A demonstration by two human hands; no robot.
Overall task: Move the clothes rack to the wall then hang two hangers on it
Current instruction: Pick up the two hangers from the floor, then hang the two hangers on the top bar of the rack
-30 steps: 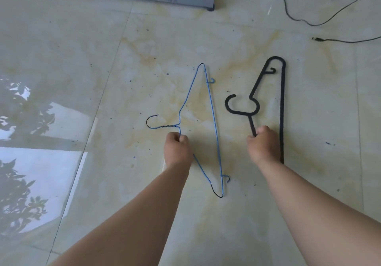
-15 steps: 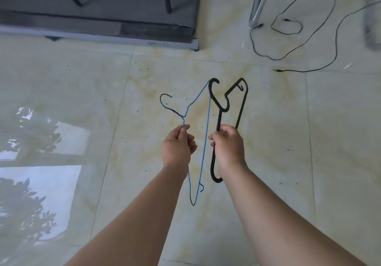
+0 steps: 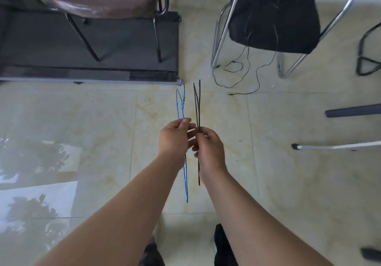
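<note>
A single head-worn wide-angle camera looks steeply down and forward over both forearms at the tiled floor (image 3: 288,183), close to the hands, chair legs (image 3: 218,38) along the top edge.

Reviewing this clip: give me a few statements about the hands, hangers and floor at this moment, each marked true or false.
1. The left hand holds the blue hanger. True.
2. The black hanger lies on the floor. False: the right hand holds it off the floor.
3. Both hangers are seen edge-on, as thin lines. True.
4. The chair with the black seat stands at the upper left. False: it is at the upper right.
5. A thin black cable lies loose on the tiles. True.
</note>
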